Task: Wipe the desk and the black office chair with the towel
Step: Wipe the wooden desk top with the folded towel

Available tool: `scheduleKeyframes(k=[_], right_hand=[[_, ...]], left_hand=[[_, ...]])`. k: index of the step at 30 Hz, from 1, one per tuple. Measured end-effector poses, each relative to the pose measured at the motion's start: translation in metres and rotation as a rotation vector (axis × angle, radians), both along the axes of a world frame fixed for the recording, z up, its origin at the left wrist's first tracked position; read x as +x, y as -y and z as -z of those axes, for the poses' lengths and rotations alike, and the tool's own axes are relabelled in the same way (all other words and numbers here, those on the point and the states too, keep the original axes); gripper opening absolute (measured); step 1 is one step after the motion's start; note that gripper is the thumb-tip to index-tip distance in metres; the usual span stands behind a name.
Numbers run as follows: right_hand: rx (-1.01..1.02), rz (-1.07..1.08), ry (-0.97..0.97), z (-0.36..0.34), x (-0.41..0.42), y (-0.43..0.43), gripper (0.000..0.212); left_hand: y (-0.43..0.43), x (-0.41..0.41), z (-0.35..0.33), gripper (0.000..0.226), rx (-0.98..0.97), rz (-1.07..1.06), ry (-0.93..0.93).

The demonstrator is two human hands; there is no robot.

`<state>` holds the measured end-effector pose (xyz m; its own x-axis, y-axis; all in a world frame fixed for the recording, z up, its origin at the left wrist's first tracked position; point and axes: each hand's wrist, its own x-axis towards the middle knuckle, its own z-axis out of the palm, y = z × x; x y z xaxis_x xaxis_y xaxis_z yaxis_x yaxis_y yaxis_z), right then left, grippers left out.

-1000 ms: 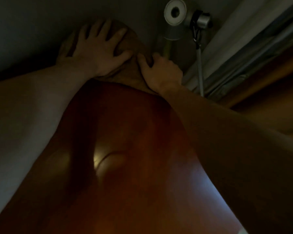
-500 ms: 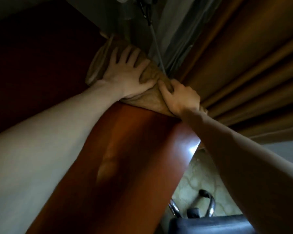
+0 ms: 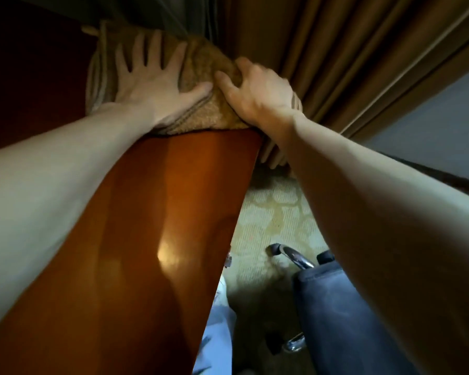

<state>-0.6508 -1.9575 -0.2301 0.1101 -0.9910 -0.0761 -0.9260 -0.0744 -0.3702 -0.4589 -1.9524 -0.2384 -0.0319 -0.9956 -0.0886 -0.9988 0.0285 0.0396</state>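
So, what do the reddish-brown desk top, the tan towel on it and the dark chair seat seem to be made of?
The reddish-brown desk top looks like varnished wood or veneer: glossy, with a bright reflection. The tan towel looks like terry cloth: matt, fuzzy pile, ribbed stripes. The dark chair seat may be leather or vinyl: smooth, dull sheen.

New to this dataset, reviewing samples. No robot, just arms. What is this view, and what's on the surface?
There is no machine here: a person works bare-handed, and the single camera sits on their head, so you see their own arms. The left hand presses flat, fingers spread, on a brown towel lying at the far end of the glossy wooden desk. The right hand grips the towel's edge with curled fingers. Right of the desk, on patterned carpet, stands the office chair; a curtain hangs behind.
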Motion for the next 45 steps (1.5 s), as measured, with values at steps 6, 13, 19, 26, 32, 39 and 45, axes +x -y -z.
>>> scheduleKeyframes(k=[6, 13, 19, 26, 32, 39, 45], right_hand=[[-0.068, 0.037, 0.114, 0.005, -0.007, -0.002, 0.042], [-0.151, 0.139, 0.323, 0.021, -0.014, -0.007, 0.034], [-0.020, 0.254, 0.743, 0.037, -0.034, -0.033, 0.047], [0.233, 0.330, 1.105, 0.072, -0.040, -0.073, 0.061], [0.370, 0.432, 1.279, 0.138, -0.015, -0.095, 0.124], [0.487, 0.477, 1.213, 0.100, -0.009, -0.166, 0.057], [0.425, 0.476, 1.131, 0.083, 0.000, -0.214, 0.091]], left_hand=[[0.006, -0.015, -0.001, 0.099, -0.007, 0.022, 0.025], [0.008, -0.035, -0.005, 0.099, 0.023, 0.040, 0.017], [-0.011, -0.064, -0.002, 0.100, 0.011, 0.059, 0.027], [-0.042, -0.093, -0.002, 0.099, -0.006, 0.104, 0.000], [-0.067, -0.103, -0.001, 0.100, -0.003, 0.162, -0.013], [-0.102, -0.104, 0.003, 0.102, -0.027, 0.210, -0.028], [-0.140, -0.106, 0.002, 0.102, -0.008, 0.249, -0.030]])
